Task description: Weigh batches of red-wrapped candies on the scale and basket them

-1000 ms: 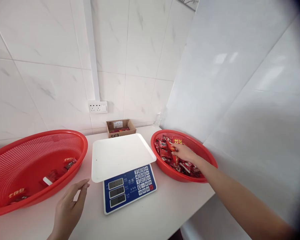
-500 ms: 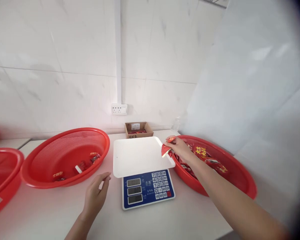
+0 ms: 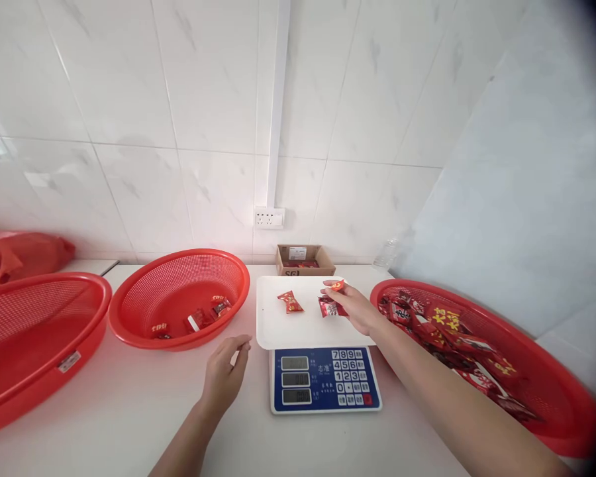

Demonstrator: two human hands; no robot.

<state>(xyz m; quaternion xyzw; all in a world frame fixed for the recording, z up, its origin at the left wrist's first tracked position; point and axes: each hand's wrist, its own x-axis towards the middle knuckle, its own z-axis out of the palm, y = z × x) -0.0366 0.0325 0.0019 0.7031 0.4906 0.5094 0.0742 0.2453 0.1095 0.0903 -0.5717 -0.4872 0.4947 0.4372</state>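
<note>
One small glossy red wrapped packet with yellow print point(image 3: 338, 285) is being pinched between the thumb and fingers of the right hand point(image 3: 357, 310), above the right part of the flat white rectangular tray point(image 3: 283, 334). A red-and-white foil packet point(image 3: 330, 307) is being carried on the tray just under those fingers; whether it is being touched cannot be told. A crumpled red packet with yellow marks point(image 3: 291, 303) is being carried farther left, inside the tray rim, apart from both hands. The tray is being supported by a scale with a blue keypad panel point(image 3: 322, 381); its displays are being rendered too faint to read safely. The left hand point(image 3: 225, 372) is being held released, fingers loosely curled, over the white bench point(image 3: 258, 450), near the scale's left side. A heap of red packets point(image 3: 442, 331) is being contained in the long red plastic basket on the right point(image 3: 569, 421), partly covered by the right forearm. A few packets point(image 3: 203, 318) are being held in the oval red perforated basket point(image 3: 166, 281) left of the scale. Behind the tray, more red packets are being held by a small open brown cardboard box point(image 3: 305, 271).
</note>
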